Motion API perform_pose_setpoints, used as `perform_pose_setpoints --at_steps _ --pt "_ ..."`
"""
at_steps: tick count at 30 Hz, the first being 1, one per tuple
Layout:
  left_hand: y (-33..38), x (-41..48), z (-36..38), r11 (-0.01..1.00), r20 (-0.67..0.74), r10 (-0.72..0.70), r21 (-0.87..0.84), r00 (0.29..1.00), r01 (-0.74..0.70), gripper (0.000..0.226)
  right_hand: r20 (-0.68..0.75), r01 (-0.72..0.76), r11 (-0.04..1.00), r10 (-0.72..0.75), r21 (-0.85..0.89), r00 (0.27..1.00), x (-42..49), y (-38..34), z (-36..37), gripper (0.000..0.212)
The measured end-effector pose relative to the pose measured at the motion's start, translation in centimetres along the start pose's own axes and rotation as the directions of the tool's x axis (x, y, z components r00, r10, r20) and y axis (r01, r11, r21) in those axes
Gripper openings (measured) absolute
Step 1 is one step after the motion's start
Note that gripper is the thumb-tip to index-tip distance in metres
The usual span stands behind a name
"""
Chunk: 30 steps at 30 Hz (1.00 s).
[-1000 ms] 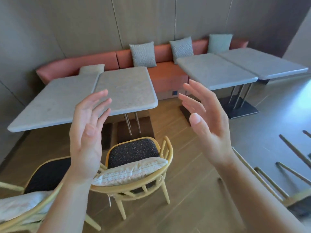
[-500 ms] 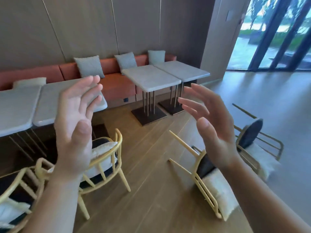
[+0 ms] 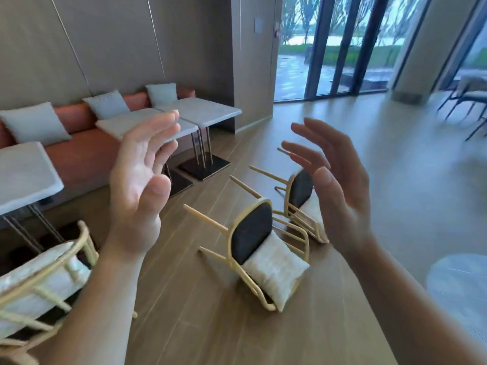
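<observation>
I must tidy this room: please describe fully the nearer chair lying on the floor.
The nearer fallen chair has a pale yellow curved frame, like wood, and a dark speckled seat pad. It lies tipped onto its back on the wooden floor, legs pointing left. A pale cushion leans on its backrest. A second fallen chair lies just behind; whether they touch is unclear.

The near chair (image 3: 251,234) lies tipped over on the wooden floor (image 3: 184,299). It has a pale yellow frame and a dark seat pad, its legs stick out to the left, and a cream cushion (image 3: 276,270) is slumped against it. The second chair (image 3: 300,189), of the same kind, lies toppled just behind it, partly hidden.
</observation>
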State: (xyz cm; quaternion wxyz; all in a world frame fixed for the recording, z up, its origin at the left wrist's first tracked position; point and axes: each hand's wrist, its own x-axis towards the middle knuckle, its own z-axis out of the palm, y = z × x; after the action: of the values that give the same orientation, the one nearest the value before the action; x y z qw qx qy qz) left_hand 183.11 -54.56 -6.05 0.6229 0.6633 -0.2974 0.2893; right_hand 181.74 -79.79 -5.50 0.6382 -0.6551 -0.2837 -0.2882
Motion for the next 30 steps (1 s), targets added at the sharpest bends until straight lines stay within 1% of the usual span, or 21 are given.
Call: perform_pose_setpoints --at_steps 2,3,4,7,10,13,16,20,23,27,30 --pt "-0.4 -0.1 5.0 1.0 0.014 0.026 -0.016 1.0 -0.026 0.07 -0.014 -0.003 1.0 0.003 -0.022 1.0 -0.4 0.3 -5.5 0.051" --pt "-0.4 0.0 8.1 1.0 0.036 0.026 -0.011 0.999 -0.025 0.071 -0.025 -0.002 1.0 0.001 -0.028 1.0 -0.7 0.4 -8.4 0.052" --pt "-0.5 0.0 11.3 1.0 0.019 0.025 0.004 1.0 -0.025 0.073 -0.03 -0.012 0.999 0.011 -0.035 0.999 -0.9 0.6 -11.1 0.052" --pt "-0.7 0.0 19.4 0.998 0.032 -0.014 -0.056 0.999 0.016 0.078 -0.031 -0.058 0.997 0.057 -0.047 0.998 -0.8 1.2 -19.1 0.057" --pt "-1.0 0.4 23.4 0.997 0.035 -0.032 -0.063 0.999 0.034 0.079 -0.007 -0.075 0.997 0.075 -0.032 0.997 -0.4 2.5 -22.9 0.058" --pt "-2.2 1.3 26.2 0.999 0.015 -0.029 -0.037 0.999 0.029 0.076 0.041 -0.084 0.996 0.084 -0.001 0.996 0.7 5.0 -25.5 0.062" --pt "-4.8 2.2 27.7 0.999 -0.013 -0.042 -0.023 0.999 0.042 0.075 0.071 -0.098 0.995 0.096 0.032 0.993 2.0 8.9 -26.6 0.061" --pt "-10.2 4.2 30.3 0.999 -0.082 -0.048 -0.028 0.995 0.046 0.074 0.132 -0.096 0.995 0.091 0.03 0.987 4.2 14.5 -28.4 0.076" --pt "-14.8 7.0 33.2 0.997 -0.109 -0.066 -0.044 0.992 0.061 0.074 0.173 -0.152 0.988 0.15 0.001 0.973 7.2 18.4 -30.7 0.079" --pt "-19.4 10.4 36.5 0.995 -0.128 -0.082 -0.06 0.988 0.075 0.073 0.195 -0.159 0.987 0.158 -0.01 0.968 11.4 22.9 -33.7 0.073" --pt "-22.1 13.1 37.4 0.995 -0.144 -0.092 -0.046 0.985 0.086 0.071 0.195 -0.178 0.984 0.173 0.008 0.965 14.4 26.4 -34.5 0.071"
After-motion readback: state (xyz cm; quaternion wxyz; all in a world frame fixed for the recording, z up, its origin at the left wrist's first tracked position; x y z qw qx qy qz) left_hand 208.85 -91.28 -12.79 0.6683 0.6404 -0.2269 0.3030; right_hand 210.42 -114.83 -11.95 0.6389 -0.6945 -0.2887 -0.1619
